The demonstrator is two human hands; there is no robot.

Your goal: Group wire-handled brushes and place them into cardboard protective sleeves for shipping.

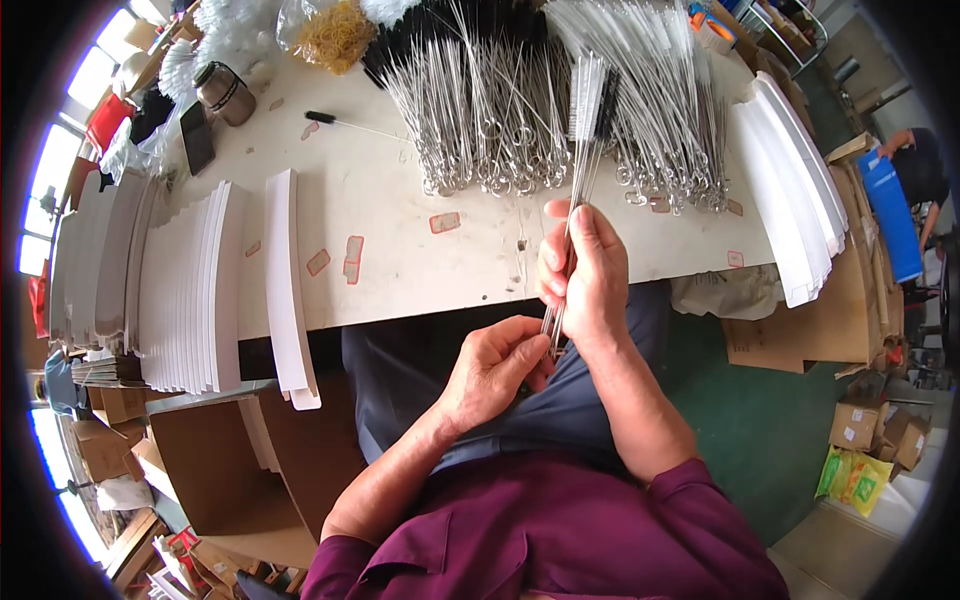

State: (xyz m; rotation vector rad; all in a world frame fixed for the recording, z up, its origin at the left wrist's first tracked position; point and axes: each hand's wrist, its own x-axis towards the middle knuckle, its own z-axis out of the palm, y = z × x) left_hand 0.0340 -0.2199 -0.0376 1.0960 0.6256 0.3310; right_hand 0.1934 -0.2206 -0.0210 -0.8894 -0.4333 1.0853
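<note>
My right hand (592, 270) is wrapped round a small bundle of wire-handled tube brushes (588, 100), held upright above the table's near edge. White bristles and some black ones show at the top of the bundle. Lower down, my left hand (497, 370) is closed, thumb against fingers, at the bottom ends of the wires. Its fingers partly hide those ends. Beyond my hands lie a heap of black-bristled brushes (480, 120) and, to its right, a heap of white-bristled ones (660, 110), their looped handle ends facing me. One black brush (320, 117) lies apart at the left.
Long white cartons (190, 290) stand in rows on the table's left, with a single carton (285, 260) overhanging the near edge. More white cartons (800, 190) lie at the right. A metal flask (224, 92), a phone (197, 139) and rubber bands (335, 35) sit farther back.
</note>
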